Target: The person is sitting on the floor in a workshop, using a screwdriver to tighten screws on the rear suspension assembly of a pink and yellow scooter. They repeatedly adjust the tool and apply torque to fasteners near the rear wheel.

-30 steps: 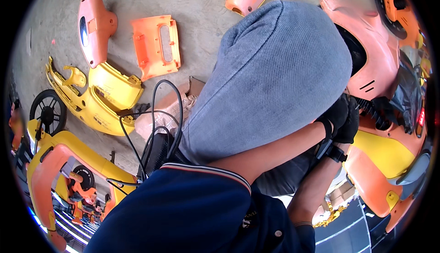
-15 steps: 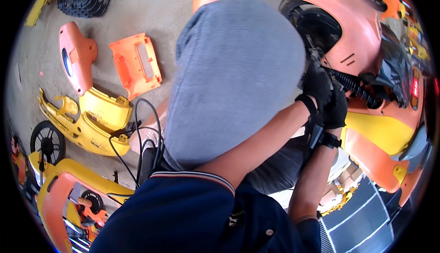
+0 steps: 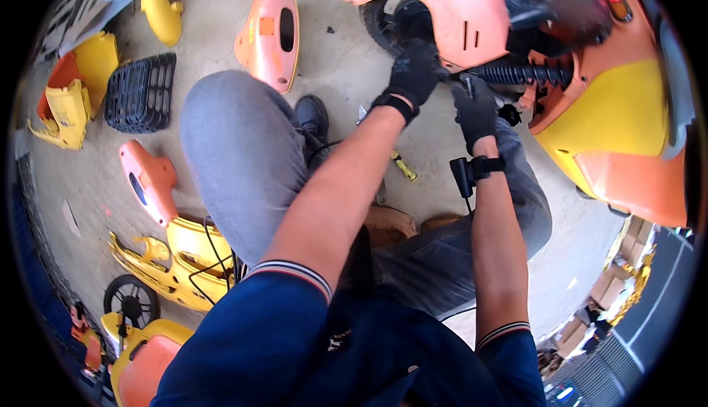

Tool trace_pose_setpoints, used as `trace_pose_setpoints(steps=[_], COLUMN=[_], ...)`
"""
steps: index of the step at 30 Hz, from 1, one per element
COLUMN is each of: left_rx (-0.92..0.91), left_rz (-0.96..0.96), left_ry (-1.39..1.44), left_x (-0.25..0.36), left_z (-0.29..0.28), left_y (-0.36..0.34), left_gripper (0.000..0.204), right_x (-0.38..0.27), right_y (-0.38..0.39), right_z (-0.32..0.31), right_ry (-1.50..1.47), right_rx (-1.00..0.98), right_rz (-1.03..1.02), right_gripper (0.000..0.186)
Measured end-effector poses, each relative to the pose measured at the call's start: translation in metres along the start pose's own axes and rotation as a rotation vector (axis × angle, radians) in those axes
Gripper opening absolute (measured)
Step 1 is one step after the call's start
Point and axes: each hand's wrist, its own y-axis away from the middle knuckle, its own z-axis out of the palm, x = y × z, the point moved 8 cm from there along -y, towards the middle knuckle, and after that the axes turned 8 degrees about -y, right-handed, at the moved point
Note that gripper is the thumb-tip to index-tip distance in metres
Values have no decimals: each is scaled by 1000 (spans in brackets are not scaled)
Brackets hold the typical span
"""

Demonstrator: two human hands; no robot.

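An orange and yellow scooter with a salmon-orange body panel is at the upper right, its black tyre partly under that panel. A black coil-spring shock absorber runs beside the panel's lower edge. My left hand, in a black glove, is at the wheel with its fingers curled; what they hold is hidden. Close by on its right, my gloved right hand has its fingers pinched near the spring's end, around something too small to name. A yellow-handled tool lies on the floor below my hands.
Loose orange covers and yellow body panels lie on the concrete to the left. A black plastic crate stands farther left, with a yellow curved fender beyond. My bent knee rises left of my arms. Cardboard boxes sit at right.
The view has shifted, and my raised knee no longer blocks the middle. My hands, close together before, are now apart, the right one lower and farther right by the spring.
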Motion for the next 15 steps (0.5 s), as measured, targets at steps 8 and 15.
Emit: trace_pose_setpoints(steps=[8,15], left_rx=[-85,-219], left_rz=[207,-16], left_ry=[-61,272], left_x=[6,4], left_z=[9,24], left_y=[-10,-5], left_gripper=[30,23], right_x=[7,18], right_y=[8,8], right_z=[1,-3], right_ry=[-22,-61], right_rx=[55,65], right_rz=[40,79], right_gripper=[25,25])
